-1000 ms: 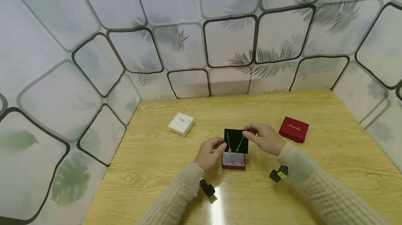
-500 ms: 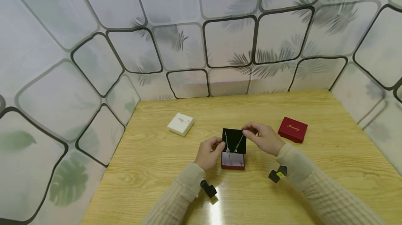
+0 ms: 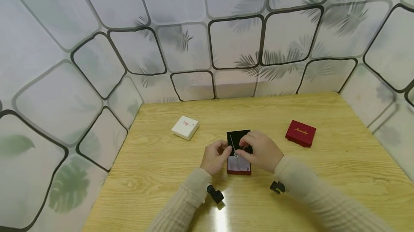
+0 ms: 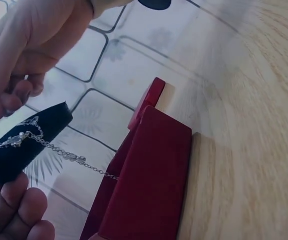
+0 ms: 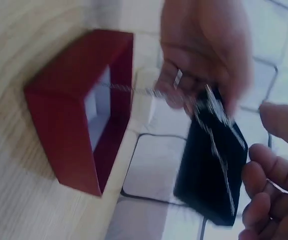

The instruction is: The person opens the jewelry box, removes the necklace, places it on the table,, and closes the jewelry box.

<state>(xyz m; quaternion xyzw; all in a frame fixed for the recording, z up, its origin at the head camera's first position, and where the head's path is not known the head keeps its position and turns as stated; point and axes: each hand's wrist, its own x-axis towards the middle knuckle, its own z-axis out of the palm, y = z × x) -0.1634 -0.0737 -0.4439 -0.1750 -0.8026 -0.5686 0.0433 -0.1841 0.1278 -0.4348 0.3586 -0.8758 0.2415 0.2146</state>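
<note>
One black pad (image 3: 236,137) is held at the far side of an uncovered red box (image 3: 238,172) in the head view, near the middle of the counter (image 3: 161,181). The left hand (image 3: 214,158) grips the pad's left edge between thumb and fingers. The right hand (image 3: 262,151) is over the pad's right part, thumb and fingers slightly apart. A silver necklace (image 3: 231,141) lies across the pad; its lower part hangs over the pale lining of the red box. Beyond the hands, a white box (image 3: 185,127) rests on the left and a red lid (image 3: 300,133) with gold lettering on the right, well apart.

Left wrist view: the left hand, at lower left, pinches the pad. The necklace crosses the pad's face, and its chain runs down past the rim into the red box. The right hand is above the pad, fingers loosely bent, with a gap visible between hand and pad.

Right wrist view: the left hand holds one end of the pad. The right hand is at the opposite edge, its thumb separated from the curved fingers; nothing is seen in its grip. Contact with the pad cannot be told; the necklace is blurred.
</note>
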